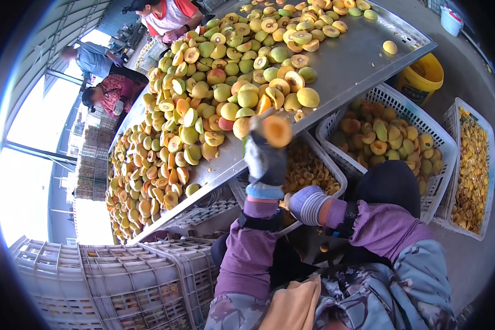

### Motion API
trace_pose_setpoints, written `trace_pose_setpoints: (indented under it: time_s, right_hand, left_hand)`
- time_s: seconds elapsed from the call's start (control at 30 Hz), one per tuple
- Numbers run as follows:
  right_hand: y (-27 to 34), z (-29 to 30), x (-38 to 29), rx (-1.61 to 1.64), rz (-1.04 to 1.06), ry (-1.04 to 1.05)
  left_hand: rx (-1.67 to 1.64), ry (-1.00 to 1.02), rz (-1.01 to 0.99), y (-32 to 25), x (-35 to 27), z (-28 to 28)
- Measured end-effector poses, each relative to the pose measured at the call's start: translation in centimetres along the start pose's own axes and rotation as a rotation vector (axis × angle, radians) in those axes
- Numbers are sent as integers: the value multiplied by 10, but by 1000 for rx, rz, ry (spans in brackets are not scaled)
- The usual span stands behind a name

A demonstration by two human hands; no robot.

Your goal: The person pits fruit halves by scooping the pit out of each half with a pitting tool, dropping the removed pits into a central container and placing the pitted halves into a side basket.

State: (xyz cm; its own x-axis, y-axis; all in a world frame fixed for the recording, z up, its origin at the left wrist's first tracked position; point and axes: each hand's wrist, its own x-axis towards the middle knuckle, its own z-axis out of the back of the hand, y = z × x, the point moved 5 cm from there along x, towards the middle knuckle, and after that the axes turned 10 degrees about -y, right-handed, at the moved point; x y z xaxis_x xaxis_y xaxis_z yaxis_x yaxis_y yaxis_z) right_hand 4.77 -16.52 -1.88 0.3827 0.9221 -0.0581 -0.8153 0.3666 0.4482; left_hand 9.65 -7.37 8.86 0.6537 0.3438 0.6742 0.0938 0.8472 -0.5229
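Note:
My left hand [266, 159], in a grey-and-white work glove, reaches up to the near edge of the metal table [350, 70]. It holds a halved peach [277, 130], blurred, with the orange cut face turned up. Below it, closer to my body, is my right hand [310, 205] in a striped knit glove, fingers curled. Something small and tan shows at its fingertips; whether that is a finger or a held thing I cannot tell. A large heap of halved, yellow-green peaches [229, 68] covers much of the table, many with cut faces showing.
Under the table edge stands a crate [341, 181] of small brown pieces. Right of it are a white crate [449, 165] of peaches and a crate [490, 173] of yellow pieces. A yellow bucket [431, 82] stands behind. Stacked crates [136, 272] flank my left; several people work beyond the table.

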Motion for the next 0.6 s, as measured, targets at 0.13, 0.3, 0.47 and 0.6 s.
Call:
trace_pose_setpoints:
  time_s: [0.13, 0.3, 0.47, 0.6]
  right_hand:
    - [-5, 13, -1, 48, -22, -33]
    - [-3, 45, -6, 74, -139, 31]
    - [-6, 45, -3, 73, -35, -67]
    - [-7, 58, -7, 66, -24, -167]
  left_hand:
    - [-419, 49, 57, -29, 28, -39]
    - [441, 47, 481, 136, 46, 1]
    - [692, 399, 508, 161, 40, -12]
    - [186, 383, 586, 165, 39, 6]
